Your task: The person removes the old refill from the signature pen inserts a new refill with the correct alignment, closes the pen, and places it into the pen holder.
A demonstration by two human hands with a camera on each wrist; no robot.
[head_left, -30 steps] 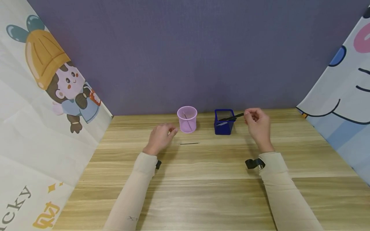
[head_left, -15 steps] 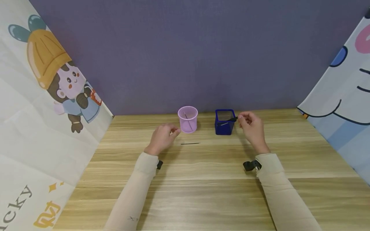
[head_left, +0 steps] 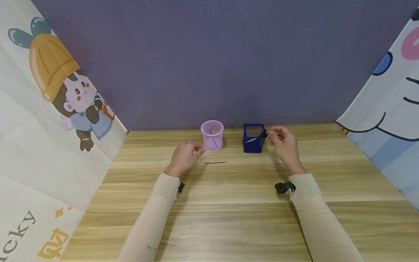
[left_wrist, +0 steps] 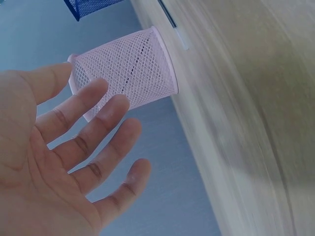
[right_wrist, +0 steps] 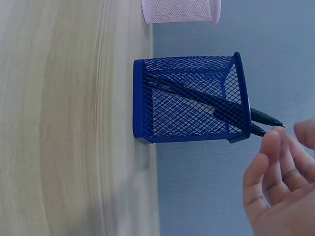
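Note:
My right hand (head_left: 285, 148) is beside the top of a blue mesh pen holder (head_left: 252, 147). Two dark pens lean inside it, and the end of one pen (right_wrist: 266, 118) sticks out over the rim. In the right wrist view my fingertips are right at the pen ends, with the thumb apart from them. My left hand (head_left: 184, 157) holds nothing, its fingers loosely bent and spread beside a pink mesh pen cup (head_left: 212, 139). A thin dark stick like a pen refill leans inside that cup. Another thin refill (head_left: 215, 162) lies on the table in front of it.
The wooden table (head_left: 229, 225) ends at a purple-grey partition (head_left: 222, 65) close behind both holders. Printed cartoon panels stand at left and right. The pink cup and blue holder are a short gap apart.
My right hand moved left and slightly down toward the blue holder, and the dark pen slid further into it; the thumb and fingers have parted. The left hand shifted slightly right.

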